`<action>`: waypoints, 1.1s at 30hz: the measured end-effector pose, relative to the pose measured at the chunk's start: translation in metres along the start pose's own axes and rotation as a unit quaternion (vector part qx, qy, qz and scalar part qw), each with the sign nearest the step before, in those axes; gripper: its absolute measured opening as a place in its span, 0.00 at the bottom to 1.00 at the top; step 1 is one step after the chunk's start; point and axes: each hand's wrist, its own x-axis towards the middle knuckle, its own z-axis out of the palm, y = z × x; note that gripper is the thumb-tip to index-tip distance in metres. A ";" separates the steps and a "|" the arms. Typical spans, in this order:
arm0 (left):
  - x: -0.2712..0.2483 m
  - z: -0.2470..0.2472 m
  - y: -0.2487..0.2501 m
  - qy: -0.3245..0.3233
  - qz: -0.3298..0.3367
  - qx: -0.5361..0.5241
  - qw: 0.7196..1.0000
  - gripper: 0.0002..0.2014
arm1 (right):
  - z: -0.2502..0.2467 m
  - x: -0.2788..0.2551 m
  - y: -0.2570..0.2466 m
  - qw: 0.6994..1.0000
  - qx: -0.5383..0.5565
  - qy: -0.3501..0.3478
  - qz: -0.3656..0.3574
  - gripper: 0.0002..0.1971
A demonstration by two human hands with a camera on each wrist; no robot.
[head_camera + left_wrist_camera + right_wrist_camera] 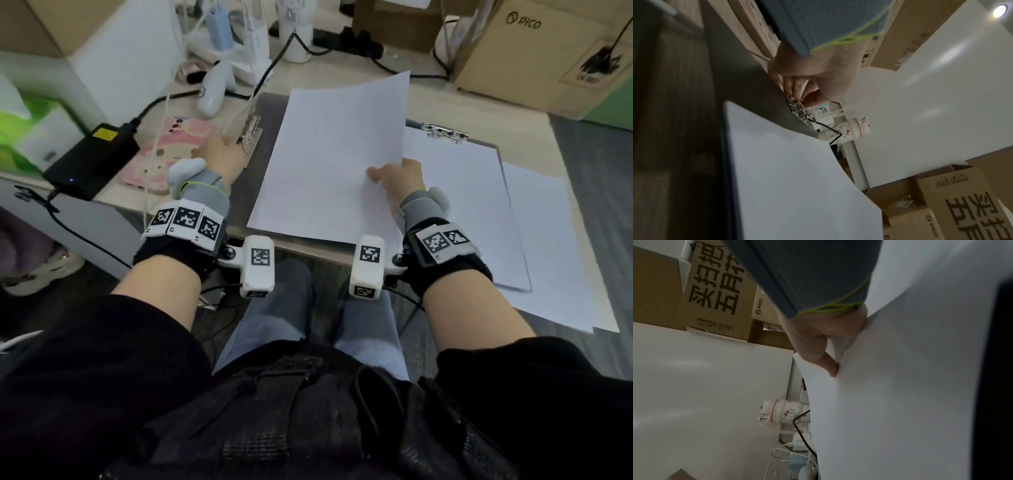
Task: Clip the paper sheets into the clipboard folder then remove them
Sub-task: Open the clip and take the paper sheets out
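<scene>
The clipboard folder [270,113] lies open on the desk, its dark left panel partly covered. My right hand [394,178] pinches the right edge of the white paper sheets [335,154] and holds them slanted over that left panel; the thumb presses on the sheet [900,386] in the right wrist view. My left hand [224,145] pinches the metal side clip [250,132] at the folder's left edge, fingers [795,87] on the clip [799,110]. The right panel carries more paper [462,205] under its top clip [445,132].
A black power adapter [92,161] and a pink mat [171,147] lie left of the folder. Cables, a white handheld device [215,89] and a cup [846,129] crowd the back. A cardboard box [548,51] stands back right. Loose sheets [555,257] overhang the desk's right side.
</scene>
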 end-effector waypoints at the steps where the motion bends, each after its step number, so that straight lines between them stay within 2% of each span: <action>1: 0.007 0.001 -0.003 -0.009 0.004 -0.038 0.999 0.27 | 0.004 0.002 -0.001 1.000 0.003 0.003 0.004 0.23; 3: 0.042 0.010 -0.020 -0.019 0.010 -0.079 0.997 0.29 | 0.012 0.005 -0.003 1.000 0.008 0.001 0.014 0.27; 4: 0.041 0.010 -0.019 -0.033 0.005 -0.084 0.996 0.28 | 0.016 0.007 -0.004 1.000 0.005 0.002 0.014 0.27; 6: 0.007 0.001 0.000 -0.050 -0.002 -0.085 0.995 0.24 | 0.019 0.008 -0.004 1.000 0.001 -0.004 0.013 0.25; 8: -0.005 -0.002 0.009 -0.066 0.004 -0.091 0.994 0.21 | 0.023 0.007 -0.006 1.000 -0.003 -0.007 0.011 0.22; 11: -0.021 -0.004 0.015 -0.094 0.033 -0.083 0.992 0.20 | 0.028 0.007 -0.006 1.000 -0.015 -0.005 0.015 0.25; 12: -0.019 -0.003 0.013 -0.098 0.043 -0.088 0.990 0.21 | 0.028 0.006 -0.006 1.000 -0.017 -0.001 0.016 0.22; 14: -0.011 0.002 0.004 -0.092 0.049 -0.093 0.990 0.22 | 0.030 0.008 -0.005 0.999 -0.032 0.002 0.022 0.05; 16: -0.010 0.006 -0.002 -0.078 0.042 -0.108 0.990 0.22 | 0.030 0.005 -0.007 0.999 -0.040 -0.004 0.024 0.05; 20: -0.007 0.009 -0.007 -0.068 0.042 -0.135 0.988 0.22 | 0.035 0.003 -0.008 0.998 -0.055 -0.003 0.020 0.27; 25: -0.003 0.010 -0.007 -0.064 0.041 -0.132 0.988 0.23 | 0.032 -0.003 -0.015 0.994 -0.104 0.036 0.000 0.34; 27: 0.001 0.012 -0.009 -0.066 0.043 -0.129 0.989 0.23 | 0.034 0.000 -0.019 0.988 -0.147 0.048 -0.018 0.40; 30: 0.005 0.012 -0.010 -0.070 0.044 -0.125 0.989 0.24 | 0.037 -0.005 -0.027 0.952 -0.296 0.058 -0.047 0.47; 33: 0.008 0.012 -0.010 -0.075 0.048 -0.114 0.989 0.24 | 0.049 -0.008 -0.032 0.912 -0.396 -0.027 -0.099 0.46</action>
